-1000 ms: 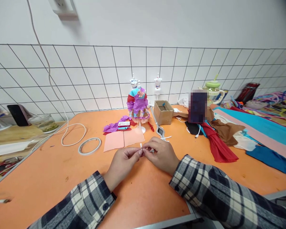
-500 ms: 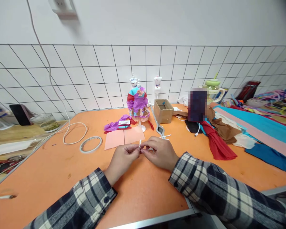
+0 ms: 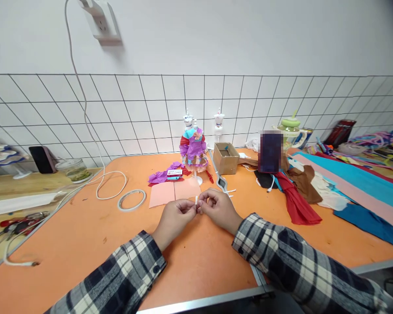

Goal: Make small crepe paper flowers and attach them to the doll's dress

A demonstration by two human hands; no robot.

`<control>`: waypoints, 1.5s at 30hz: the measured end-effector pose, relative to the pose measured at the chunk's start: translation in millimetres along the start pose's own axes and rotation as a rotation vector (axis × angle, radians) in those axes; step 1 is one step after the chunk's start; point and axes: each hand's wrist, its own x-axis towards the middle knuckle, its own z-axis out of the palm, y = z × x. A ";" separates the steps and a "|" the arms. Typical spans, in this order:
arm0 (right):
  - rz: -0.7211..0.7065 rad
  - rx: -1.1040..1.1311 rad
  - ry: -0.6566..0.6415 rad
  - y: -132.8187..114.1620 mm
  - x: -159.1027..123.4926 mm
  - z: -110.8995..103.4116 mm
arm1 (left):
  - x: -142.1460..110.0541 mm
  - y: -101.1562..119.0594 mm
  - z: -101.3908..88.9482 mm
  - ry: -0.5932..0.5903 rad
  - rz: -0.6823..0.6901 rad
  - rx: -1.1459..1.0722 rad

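Note:
Between the fingertips of both hands stands a small white strip [image 3: 196, 200], maybe tape or paper; its lower end is hidden by fingers. My left hand [image 3: 175, 216] pinches it from the left side. From the right, my right hand [image 3: 220, 209] closes thumb and finger on it. Just beyond them lie pink paper sheets [image 3: 162, 194] side by side. Behind the sheets, a miniature dress form wears a purple, red and blue ruffled dress [image 3: 195, 148]. A roll of white tape [image 3: 132, 200] rests left of the sheets.
A small cardboard box [image 3: 225, 158] stands behind my right hand, near scissors [image 3: 221, 182]. Red crepe paper [image 3: 296, 203], brown and blue pieces lie to the right, before a lidded jug [image 3: 290, 131]. A white cable [image 3: 113, 194] loops on the left.
The view has tilted up and shifted left, so the scene sits lower and farther right. Both hands keep their pinch on the strip, and less of it shows above the fingers.

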 end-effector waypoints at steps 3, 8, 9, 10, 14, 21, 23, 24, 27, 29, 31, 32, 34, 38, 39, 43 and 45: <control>0.093 0.169 -0.024 3.6 1.4 -0.7 | 0.7 -0.1 -1.5 -0.029 -0.026 -0.078; -0.085 0.022 -0.029 6.1 -0.1 -11.2 | 0.5 -2.6 -2.9 -0.036 -0.066 -0.144; -0.136 -0.033 -0.036 5.2 -1.0 -13.0 | 0.5 -3.7 -3.1 -0.039 -0.066 -0.139; -0.173 -0.074 -0.040 4.1 -2.0 -14.1 | 0.5 -4.7 -3.2 -0.043 -0.067 -0.132; -0.206 -0.178 -0.074 -0.6 -4.3 -12.6 | 0.3 -7.7 -2.7 -0.069 -0.100 -0.115; -0.053 -0.133 -0.131 -0.1 -3.9 -1.9 | -4.9 -4.9 -1.0 -0.081 -0.102 0.022; 0.067 0.046 -0.150 0.9 -3.9 1.3 | -6.2 -3.0 -1.3 -0.082 -0.114 0.022; 0.129 0.155 -0.161 1.3 -3.8 2.7 | -6.5 -2.4 -1.6 -0.083 -0.127 0.009; 0.252 0.389 -0.198 2.3 -3.0 4.1 | -5.8 -2.2 -3.2 -0.087 -0.172 -0.048; 0.245 0.353 -0.197 2.4 -2.7 2.0 | -4.5 -2.8 -4.6 -0.083 -0.191 -0.087; 0.160 0.203 -0.178 2.1 -3.4 -1.7 | -3.5 -2.7 -5.8 -0.093 -0.196 -0.131; 0.099 0.120 -0.167 1.8 -4.1 -3.7 | -3.2 -2.4 -6.3 -0.104 -0.199 -0.157; -0.014 -0.021 -0.153 0.9 -5.7 -7.2 | -3.1 -1.3 -6.6 -0.129 -0.210 -0.205; -0.119 -0.202 -0.166 -1.8 -7.4 -10.4 | -3.4 -1.1 -6.1 -0.144 -0.222 -0.222; -0.138 -0.234 -0.162 -2.4 -7.3 -10.6 | -3.4 -1.5 -5.9 -0.147 -0.223 -0.217; -0.182 -0.315 -0.131 -3.2 -7.0 -10.9 | -3.0 -2.7 -5.4 -0.165 -0.240 -0.211; -0.191 -0.342 -0.140 -2.5 -7.3 -11.3 | -2.9 -2.5 -5.4 -0.169 -0.253 -0.225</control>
